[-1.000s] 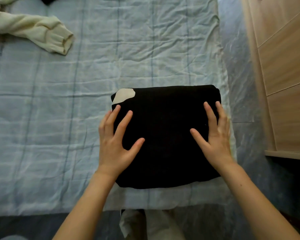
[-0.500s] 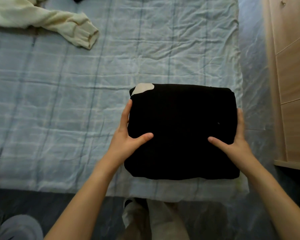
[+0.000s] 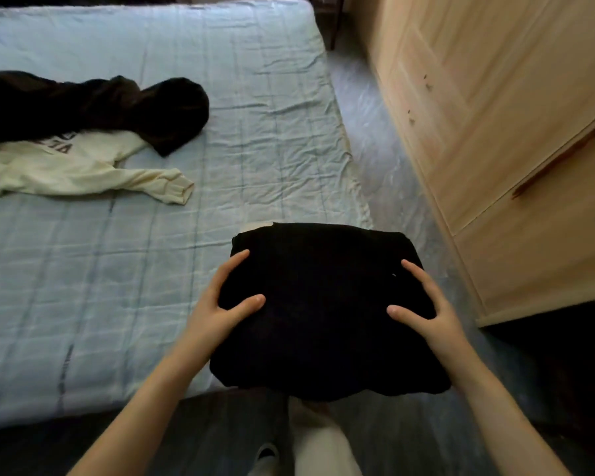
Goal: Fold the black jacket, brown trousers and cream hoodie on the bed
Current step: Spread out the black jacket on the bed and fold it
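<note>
Left hand has the left edge of the folded black jacket, thumb lying on top and fingers running along and under the side, so it's gripping the bundle. Right hand mirrors it on the right edge, thumb on top, fingers wrapped round the side. The jacket is a neat dark rectangle in the lower middle of the frame, its near edge hanging out past the corner of the bed, with a bit of pale label poking out at its top left. Can't tell if it's lifted clear or still resting on the mattress. Up in the left of the frame the cream hoodie lies unfolded, one sleeve stretched toward the middle, and the brown trousers are crumpled on top of its upper part. A wooden wardrobe fills the right side.
</note>
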Demonstrator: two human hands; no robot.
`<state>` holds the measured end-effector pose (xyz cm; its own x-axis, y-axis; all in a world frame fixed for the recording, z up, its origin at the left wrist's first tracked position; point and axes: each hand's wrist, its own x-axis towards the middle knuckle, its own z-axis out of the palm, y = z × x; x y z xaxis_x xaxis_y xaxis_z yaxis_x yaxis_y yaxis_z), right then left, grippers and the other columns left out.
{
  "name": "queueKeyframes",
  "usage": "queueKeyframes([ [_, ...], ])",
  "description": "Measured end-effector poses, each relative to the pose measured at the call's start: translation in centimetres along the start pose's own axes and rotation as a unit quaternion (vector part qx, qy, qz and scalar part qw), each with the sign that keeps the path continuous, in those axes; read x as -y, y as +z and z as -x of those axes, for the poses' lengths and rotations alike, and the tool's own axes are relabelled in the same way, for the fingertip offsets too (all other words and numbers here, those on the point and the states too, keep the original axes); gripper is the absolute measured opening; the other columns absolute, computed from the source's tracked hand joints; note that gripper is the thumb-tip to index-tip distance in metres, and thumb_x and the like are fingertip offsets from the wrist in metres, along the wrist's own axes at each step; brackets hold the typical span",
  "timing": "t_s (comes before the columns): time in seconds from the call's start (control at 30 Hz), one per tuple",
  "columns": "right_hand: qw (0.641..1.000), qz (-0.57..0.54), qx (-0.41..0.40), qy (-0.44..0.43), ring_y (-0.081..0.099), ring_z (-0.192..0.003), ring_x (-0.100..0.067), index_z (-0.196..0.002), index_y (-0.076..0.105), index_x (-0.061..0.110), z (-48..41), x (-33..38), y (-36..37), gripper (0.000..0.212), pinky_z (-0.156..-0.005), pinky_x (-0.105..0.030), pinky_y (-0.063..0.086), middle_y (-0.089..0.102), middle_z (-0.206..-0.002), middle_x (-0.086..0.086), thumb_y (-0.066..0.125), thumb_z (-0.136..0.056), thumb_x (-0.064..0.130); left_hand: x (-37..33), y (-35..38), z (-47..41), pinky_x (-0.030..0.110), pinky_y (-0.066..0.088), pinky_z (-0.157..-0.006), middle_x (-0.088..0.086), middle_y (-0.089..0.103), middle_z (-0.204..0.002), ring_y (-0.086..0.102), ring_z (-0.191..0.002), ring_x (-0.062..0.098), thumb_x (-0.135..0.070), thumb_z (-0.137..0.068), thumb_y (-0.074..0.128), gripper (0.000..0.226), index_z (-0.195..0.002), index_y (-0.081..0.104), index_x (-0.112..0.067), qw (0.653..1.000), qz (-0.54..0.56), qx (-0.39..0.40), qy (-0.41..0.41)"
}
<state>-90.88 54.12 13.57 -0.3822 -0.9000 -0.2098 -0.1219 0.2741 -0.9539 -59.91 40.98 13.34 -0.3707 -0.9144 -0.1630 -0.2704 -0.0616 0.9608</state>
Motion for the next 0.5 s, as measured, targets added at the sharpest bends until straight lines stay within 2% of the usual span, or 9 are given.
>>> queueKeyframes([
  [0.07,0.999,-0.011,-0.019,-0.024,0.055,-0.114,0.012,-0.132,0.052,0.055,3.5,3.5,-1.5,0.072,-0.081,-0.006,0.049,0.055,-0.126,0.038,0.082,-0.076,0.022,-4.4,-0.3,1.9,0.035,0.042,-0.108,-0.038,0.051,-0.127,0.05,-0.123,-0.006,-0.035,-0.074,0.077,0.068,-0.133,0.047,-0.053,1.0,0.0,0.01,0.027],
  [0.13,0.998,-0.009,-0.039,-0.054,0.054,-0.115,0.013,-0.134,0.051,0.052,6.8,6.9,-3.0,0.071,-0.082,-0.005,0.047,0.054,-0.127,0.037,0.08,-0.079,0.018,-8.6,-0.3,3.9,0.035,0.042,-0.108,-0.037,0.051,-0.128,0.05,-0.123,-0.006,-0.031,-0.077,0.077,0.067,-0.133,0.047,-0.053,0.998,-0.006,0.018,0.064],
  [0.2,0.995,-0.014,-0.058,-0.074,0.053,-0.116,0.014,-0.136,0.05,0.049,9.8,9.4,-4.6,0.071,-0.082,-0.004,0.046,0.054,-0.126,0.038,0.079,-0.081,0.015,-11.9,0.4,5.5,0.029,0.043,-0.105,-0.036,0.051,-0.129,0.049,-0.122,-0.008,-0.027,-0.08,0.078,0.067,-0.133,0.047,-0.053,0.995,-0.01,0.023,0.096],
  [0.33,0.988,0.004,-0.115,-0.102,0.048,-0.123,0.01,-0.138,0.048,0.048,13.7,11.6,-8.6,0.071,-0.095,-0.016,0.046,0.049,-0.135,0.034,0.08,-0.082,0.018,-15.7,3.6,7.5,0.011,0.047,-0.091,-0.034,0.052,-0.127,0.052,-0.118,-0.008,-0.026,-0.079,0.078,0.067,-0.134,0.047,-0.051,0.99,0.001,0.037,0.136],
  [0.43,0.984,-0.008,-0.138,-0.115,0.049,-0.12,0.013,-0.138,0.049,0.046,14.9,11.5,-12.3,0.071,-0.09,-0.01,0.047,0.048,-0.132,0.038,0.079,-0.081,0.015,-17.0,7.7,7.4,0.02,0.048,-0.096,-0.028,0.053,-0.131,0.053,-0.12,-0.003,-0.024,-0.08,0.08,0.068,-0.135,0.048,-0.047,0.986,0.011,0.055,0.158],
  [0.5,0.982,-0.013,-0.156,-0.105,0.05,-0.122,0.007,-0.138,0.049,0.045,14.8,10.6,-15.1,0.071,-0.096,-0.019,0.05,0.049,-0.136,0.03,0.078,-0.082,0.013,-17.7,11.1,6.5,0.024,0.048,-0.097,-0.027,0.053,-0.132,0.053,-0.121,-0.002,-0.028,-0.078,0.079,0.067,-0.135,0.048,-0.046,0.983,0.01,0.068,0.168],
])
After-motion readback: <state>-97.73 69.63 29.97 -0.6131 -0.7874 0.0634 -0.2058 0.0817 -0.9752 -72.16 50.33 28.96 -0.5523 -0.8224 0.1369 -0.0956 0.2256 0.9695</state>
